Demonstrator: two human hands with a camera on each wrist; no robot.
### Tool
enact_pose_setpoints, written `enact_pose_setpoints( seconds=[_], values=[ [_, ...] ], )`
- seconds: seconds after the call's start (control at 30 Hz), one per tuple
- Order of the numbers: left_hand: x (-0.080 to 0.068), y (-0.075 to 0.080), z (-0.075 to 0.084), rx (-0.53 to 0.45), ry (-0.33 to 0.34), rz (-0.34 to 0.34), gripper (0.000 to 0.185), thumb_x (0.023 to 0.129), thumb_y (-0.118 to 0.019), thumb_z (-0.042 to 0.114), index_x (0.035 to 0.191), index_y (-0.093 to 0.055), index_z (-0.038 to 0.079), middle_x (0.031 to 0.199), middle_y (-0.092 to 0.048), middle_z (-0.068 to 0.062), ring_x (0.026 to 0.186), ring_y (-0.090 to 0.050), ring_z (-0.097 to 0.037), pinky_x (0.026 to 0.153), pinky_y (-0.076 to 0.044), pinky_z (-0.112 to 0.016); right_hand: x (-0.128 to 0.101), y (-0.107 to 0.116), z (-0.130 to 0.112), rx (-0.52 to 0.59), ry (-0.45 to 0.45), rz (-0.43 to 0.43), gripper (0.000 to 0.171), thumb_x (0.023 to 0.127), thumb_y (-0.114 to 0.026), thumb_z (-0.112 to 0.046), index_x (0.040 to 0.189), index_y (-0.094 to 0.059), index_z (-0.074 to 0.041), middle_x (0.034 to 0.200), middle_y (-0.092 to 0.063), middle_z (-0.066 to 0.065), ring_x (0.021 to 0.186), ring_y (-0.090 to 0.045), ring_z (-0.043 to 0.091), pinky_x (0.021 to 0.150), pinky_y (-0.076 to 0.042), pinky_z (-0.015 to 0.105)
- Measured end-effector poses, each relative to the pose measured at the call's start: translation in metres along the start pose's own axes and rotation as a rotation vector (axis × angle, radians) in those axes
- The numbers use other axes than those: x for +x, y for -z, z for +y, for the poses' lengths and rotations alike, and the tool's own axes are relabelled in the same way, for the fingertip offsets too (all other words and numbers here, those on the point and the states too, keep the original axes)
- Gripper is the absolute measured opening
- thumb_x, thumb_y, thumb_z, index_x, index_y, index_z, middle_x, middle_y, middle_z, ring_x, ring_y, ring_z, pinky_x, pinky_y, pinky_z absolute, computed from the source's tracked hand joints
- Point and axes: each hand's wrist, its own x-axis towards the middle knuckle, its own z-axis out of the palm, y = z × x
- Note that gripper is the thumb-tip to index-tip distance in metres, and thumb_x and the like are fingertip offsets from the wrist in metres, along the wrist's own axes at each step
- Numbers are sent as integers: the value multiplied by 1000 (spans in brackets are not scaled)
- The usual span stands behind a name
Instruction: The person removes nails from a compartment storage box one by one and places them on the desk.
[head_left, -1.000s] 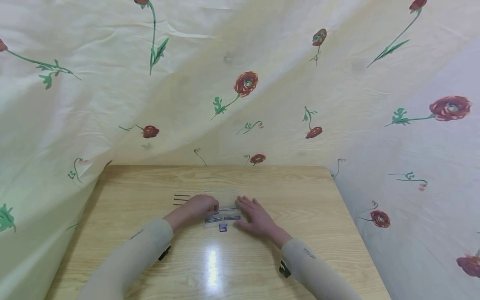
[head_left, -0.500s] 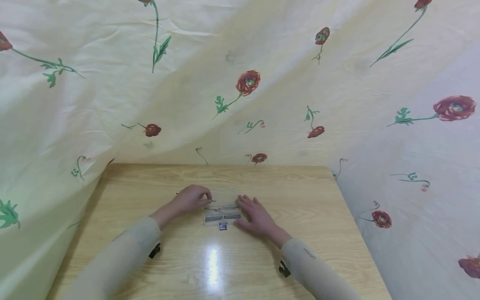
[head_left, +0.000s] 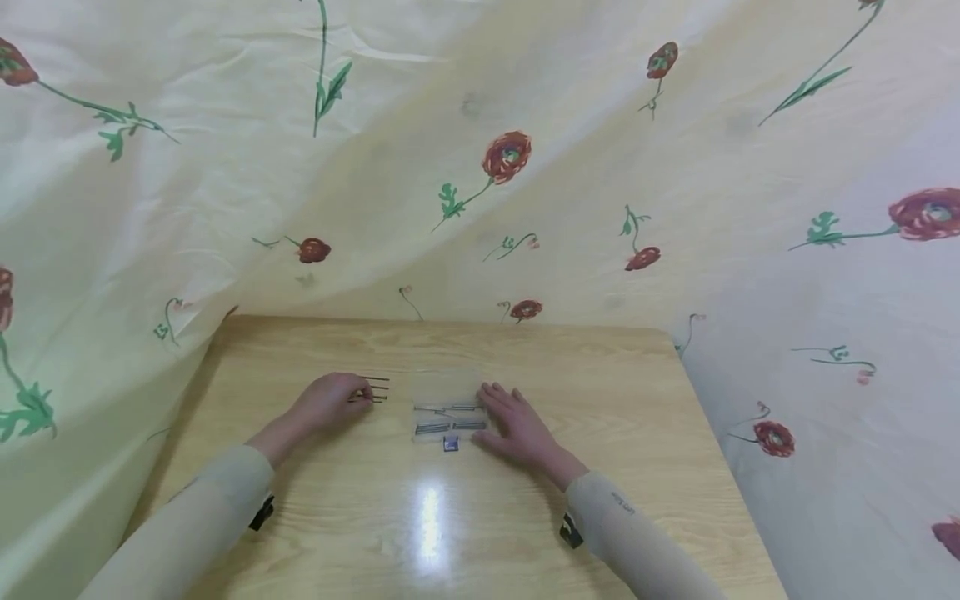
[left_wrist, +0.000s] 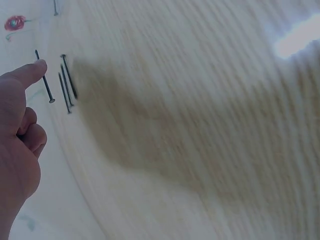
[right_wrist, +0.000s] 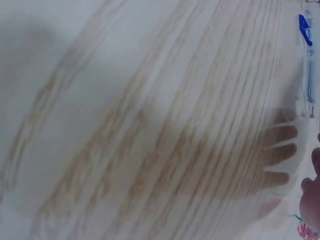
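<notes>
My left hand [head_left: 324,406] is over the table, left of a small clear plastic box [head_left: 415,435]. In the left wrist view, its thumb and finger pinch a dark nail [left_wrist: 48,90]. Three similar nails [left_wrist: 70,76] lie side by side on the wood close by. Several more nails [head_left: 432,428] sit in the box's compartments, and a few thin ones lie aslant in the rear part. The clear lid [head_left: 446,383] is folded back, and a blue latch [head_left: 451,444] shows at the front. My right hand [head_left: 522,429] rests at the box's right side with fingers extended.
The wooden table [head_left: 510,517] reaches back to a flower-patterned cloth [head_left: 375,167], which also hangs at both sides. A bright light reflection [head_left: 430,525] shows on the wood in front of the box.
My left hand has moved from inside the box out to the left, carrying a nail to the row of nails. The right hand has stayed at the box. The head view has shifted slightly.
</notes>
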Motion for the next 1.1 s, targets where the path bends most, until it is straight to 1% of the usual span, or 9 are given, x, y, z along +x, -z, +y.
enact_pose_setpoints(
  seconds=[0.07, 0.17, 0.37, 0.47, 0.6, 0.83, 1.1],
  values=[
    [-2, -1, -3, 0, -2, 6, 5, 94, -81, 13, 93, -77, 12, 87, -74, 5, 73, -62, -9, 72, -57, -39, 0, 1, 1, 0, -4, -1, 83, 101, -66, -56, 164, -39, -9, 173, -31, 10, 161, -27, 31, 131, -13, 55],
    [-4, -4, -5, -7, 4, 5, 4, 95, -81, 13, 93, -77, 13, 86, -74, 6, 72, -61, -7, 71, -58, -37, 0, 2, 2, -2, -11, -16, 85, 101, -65, -58, 165, -38, -10, 174, -29, 8, 162, -25, 29, 132, -11, 53],
    [-1, -19, -5, -22, 25, -4, 5, 99, -77, 18, 94, -78, 18, 93, -75, 5, 85, -69, -14, 83, -60, -44, 1, 3, 4, -8, -19, -32, 86, 101, -64, -60, 166, -35, -11, 175, -27, 7, 162, -23, 27, 132, -9, 51],
    [2, -24, -4, -18, 28, -1, 4, 98, -78, 18, 94, -78, 18, 93, -75, 6, 86, -69, -13, 84, -60, -44, 0, 3, 3, -6, -16, -21, 85, 101, -64, -59, 166, -37, -11, 174, -28, 7, 162, -25, 27, 132, -11, 52],
    [3, -24, -2, 0, 22, 6, 4, 97, -79, 16, 93, -77, 18, 91, -75, 6, 83, -68, -13, 82, -60, -43, -1, 3, 2, 8, -9, -8, 84, 101, -65, -58, 165, -38, -10, 174, -30, 8, 161, -27, 29, 131, -13, 54],
    [4, -23, -4, 18, 9, 26, 4, 97, -80, 17, 93, -77, 17, 93, -76, 5, 85, -71, -15, 83, -61, -44, -1, 0, 2, 5, 9, 13, 84, 101, -66, -57, 164, -40, -9, 172, -33, 11, 160, -29, 32, 130, -16, 57],
    [8, -24, -9, 8, 16, 22, 6, 97, -80, 19, 97, -79, 13, 96, -78, 2, 88, -72, -18, 84, -61, -45, 0, -1, 3, 4, -4, 0, 85, 101, -65, -59, 165, -38, -10, 173, -30, 9, 161, -27, 30, 131, -14, 55]
  ],
)
